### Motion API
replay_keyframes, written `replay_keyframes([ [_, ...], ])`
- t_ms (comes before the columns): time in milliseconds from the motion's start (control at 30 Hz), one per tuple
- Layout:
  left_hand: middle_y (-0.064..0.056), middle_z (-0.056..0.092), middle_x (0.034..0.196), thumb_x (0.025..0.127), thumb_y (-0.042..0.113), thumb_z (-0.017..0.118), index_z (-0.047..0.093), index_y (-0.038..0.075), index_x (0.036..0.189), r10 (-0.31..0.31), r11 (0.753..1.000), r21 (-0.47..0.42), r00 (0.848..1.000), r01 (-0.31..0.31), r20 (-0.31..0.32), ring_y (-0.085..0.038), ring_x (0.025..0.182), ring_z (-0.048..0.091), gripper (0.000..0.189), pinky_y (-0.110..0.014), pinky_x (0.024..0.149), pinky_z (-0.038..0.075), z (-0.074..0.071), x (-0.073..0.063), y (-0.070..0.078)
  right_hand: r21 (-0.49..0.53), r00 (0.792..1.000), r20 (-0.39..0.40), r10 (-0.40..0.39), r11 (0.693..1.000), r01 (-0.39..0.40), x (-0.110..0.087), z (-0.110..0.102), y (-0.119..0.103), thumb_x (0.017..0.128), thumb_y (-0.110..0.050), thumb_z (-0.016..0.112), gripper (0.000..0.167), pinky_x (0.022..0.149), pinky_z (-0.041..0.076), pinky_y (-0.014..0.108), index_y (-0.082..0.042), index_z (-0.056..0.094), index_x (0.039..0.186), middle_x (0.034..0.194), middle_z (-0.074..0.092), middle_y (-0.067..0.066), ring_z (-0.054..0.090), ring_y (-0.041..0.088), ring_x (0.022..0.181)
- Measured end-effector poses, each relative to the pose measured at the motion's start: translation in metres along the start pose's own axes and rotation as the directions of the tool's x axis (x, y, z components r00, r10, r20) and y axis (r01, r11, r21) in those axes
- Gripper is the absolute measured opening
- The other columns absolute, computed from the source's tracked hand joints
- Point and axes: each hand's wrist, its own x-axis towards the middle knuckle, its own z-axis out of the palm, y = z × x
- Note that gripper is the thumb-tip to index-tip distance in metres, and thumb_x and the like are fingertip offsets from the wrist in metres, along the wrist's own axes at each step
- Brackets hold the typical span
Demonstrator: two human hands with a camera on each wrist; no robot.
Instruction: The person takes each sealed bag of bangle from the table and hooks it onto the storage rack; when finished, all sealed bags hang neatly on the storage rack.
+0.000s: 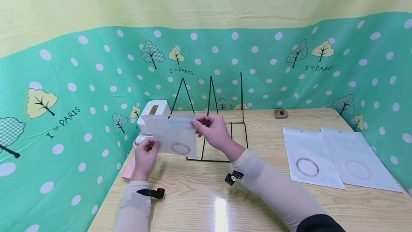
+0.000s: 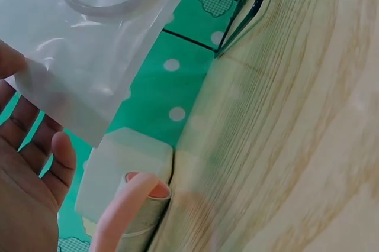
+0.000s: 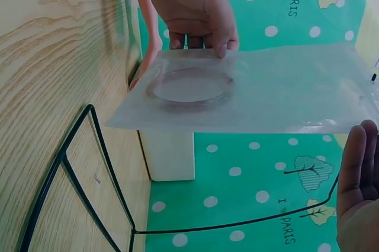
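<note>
A translucent plastic bag (image 1: 167, 131) is stretched flat in the air between both hands. Inside it lies a clear, greyish bangle-like ring (image 3: 195, 103), at the bag's lower end. My left hand (image 1: 145, 158) pinches the lower left edge between thumb and fingers. At the upper right edge, my right hand (image 1: 213, 131) pinches the bag. Behind the bag stands a black wire rack (image 1: 242, 97) with tall uprights, partly hidden by the bag and right hand.
On the right of the wooden table (image 1: 193, 199) lie two more white bags (image 1: 305, 142), (image 1: 341, 146), each with a ring showing. A white box (image 1: 163, 106) and a pink item (image 1: 129, 169) stand at left. Near the back edge sits a small brown object (image 1: 281, 113).
</note>
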Motion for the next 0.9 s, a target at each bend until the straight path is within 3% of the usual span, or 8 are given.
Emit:
replay_keyframes([
  [167, -0.008, 0.065, 0.084, 0.097, -0.006, 0.067, 0.066, -0.012, 0.098, -0.012, 1.000, -0.003, 1.000, 0.012, -0.018, -0.007, 0.076, 0.058, 0.006, -0.025, 0.073, 0.048, 0.000, 0.001, -0.003, -0.015, 1.000, -0.024, 0.016, 1.000, -0.017, 0.004, -0.001, 0.001, 0.098, -0.012, 0.076, 0.013, 0.060, 0.060, 0.038, 0.002, 0.077, 0.099, 0.080, 0.071, 0.013, 0.068, 0.028, 0.065],
  [400, -0.018, 0.065, 0.093, 0.099, -0.003, 0.068, 0.066, -0.013, 0.109, -0.027, 0.999, -0.034, 1.000, 0.027, 0.000, -0.009, 0.079, 0.061, 0.014, -0.020, 0.071, 0.051, 0.002, 0.003, -0.003, -0.043, 0.999, -0.046, -0.004, 0.999, 0.002, 0.013, -0.006, 0.010, 0.099, -0.012, 0.075, 0.016, 0.062, 0.060, 0.050, 0.004, 0.075, 0.100, 0.082, 0.070, 0.022, 0.068, 0.039, 0.068],
  [567, -0.015, 0.065, 0.095, 0.101, 0.001, 0.067, 0.065, -0.012, 0.111, -0.086, 0.994, -0.069, 0.996, 0.088, 0.026, -0.014, 0.078, 0.064, 0.017, -0.022, 0.071, 0.056, 0.002, 0.006, -0.009, -0.066, 0.998, -0.058, 0.005, 0.998, -0.009, 0.021, -0.007, 0.014, 0.100, -0.014, 0.074, 0.017, 0.063, 0.061, 0.048, 0.003, 0.075, 0.099, 0.082, 0.070, 0.021, 0.068, 0.039, 0.069],
  [733, -0.008, 0.065, 0.096, 0.103, 0.006, 0.067, 0.066, -0.011, 0.113, -0.130, 0.990, -0.056, 0.991, 0.131, 0.016, -0.012, 0.081, 0.063, 0.020, -0.021, 0.071, 0.055, 0.005, 0.014, -0.033, -0.077, 0.997, -0.072, -0.006, 0.997, 0.001, 0.028, -0.009, 0.016, 0.100, -0.015, 0.074, 0.015, 0.060, 0.061, 0.039, 0.001, 0.076, 0.098, 0.079, 0.070, 0.016, 0.069, 0.030, 0.066],
  [900, -0.010, 0.066, 0.095, 0.102, 0.015, 0.071, 0.072, -0.005, 0.110, -0.092, 0.996, -0.004, 0.995, 0.092, -0.030, -0.010, 0.079, 0.061, 0.022, -0.017, 0.068, 0.050, 0.005, 0.023, -0.046, -0.092, 0.997, -0.074, -0.027, 0.996, 0.021, 0.036, -0.008, 0.019, 0.100, -0.016, 0.074, 0.017, 0.060, 0.061, 0.038, 0.001, 0.076, 0.098, 0.077, 0.070, 0.014, 0.068, 0.027, 0.064],
])
